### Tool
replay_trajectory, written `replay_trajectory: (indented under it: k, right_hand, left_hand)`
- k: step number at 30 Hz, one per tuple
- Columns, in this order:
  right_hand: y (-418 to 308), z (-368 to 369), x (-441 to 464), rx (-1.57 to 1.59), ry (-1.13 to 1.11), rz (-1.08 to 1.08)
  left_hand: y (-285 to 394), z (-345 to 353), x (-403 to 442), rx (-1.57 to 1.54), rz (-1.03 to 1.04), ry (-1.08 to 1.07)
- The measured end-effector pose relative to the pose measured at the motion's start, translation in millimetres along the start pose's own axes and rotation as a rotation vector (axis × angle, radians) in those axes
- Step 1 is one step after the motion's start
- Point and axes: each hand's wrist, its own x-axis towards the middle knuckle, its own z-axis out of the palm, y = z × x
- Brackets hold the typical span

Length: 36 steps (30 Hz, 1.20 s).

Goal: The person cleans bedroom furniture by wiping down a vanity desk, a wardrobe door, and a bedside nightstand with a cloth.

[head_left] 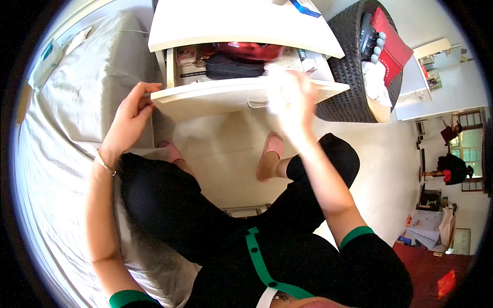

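Observation:
A white drawer [205, 100] stands pulled out from a white cabinet [231, 23]. Inside lie a dark pouch [233, 68], a shiny red item [251, 52] and small packets. My left hand [134, 110] is at the drawer front's left end, its fingers bent around the edge, thumb below. My right hand [291, 97] is over the right part of the drawer front, smeared by motion; a white blur at its fingers cannot be made out. Next to it is the drawer's metal handle [257, 104].
A bed with pale sheets [67, 154] runs along the left. At the right stands a dark woven chair [341, 97] holding a red cushion [393, 46], a massager-like object [372, 43] and white cloth [376, 82]. A blue item [305, 7] lies on the cabinet.

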Motion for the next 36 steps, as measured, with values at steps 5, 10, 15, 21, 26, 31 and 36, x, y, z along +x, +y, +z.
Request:
replay_trajectory:
  k: [5,10,15,21,26,31,36]
  right_hand:
    - [-92,72,16,-0.045,0.055,-0.217]
    - [-130,93,31,-0.035,0.117,-0.388]
    - [-95,77,31,-0.05,0.003,-0.49]
    - [54,-40,8,-0.359,-0.225,-0.233]
    - [181,-131,-3,-0.583,-0.181,-0.023]
    - [193,-145,-1,-0.575,-0.264,-0.098]
    - [149,-113,6,-0.418,-0.288,-0.163]
  left_hand:
    - [-20,-15,3,-0.172,-0.022,-0.055]
    - [-22,-16,3,-0.221,-0.015,-0.059]
    - [-8,-17,-5,-0.058,-0.063,-0.127]
    - [-5,-17,-10,-0.07,-0.106,-0.08]
    - [-9,-19,-9,-0.082,-0.098,-0.099]
    - [3,-8,-9,0.048,-0.075,-0.068]
    - [-22,-22,-6,-0.067,-0.107,-0.02]
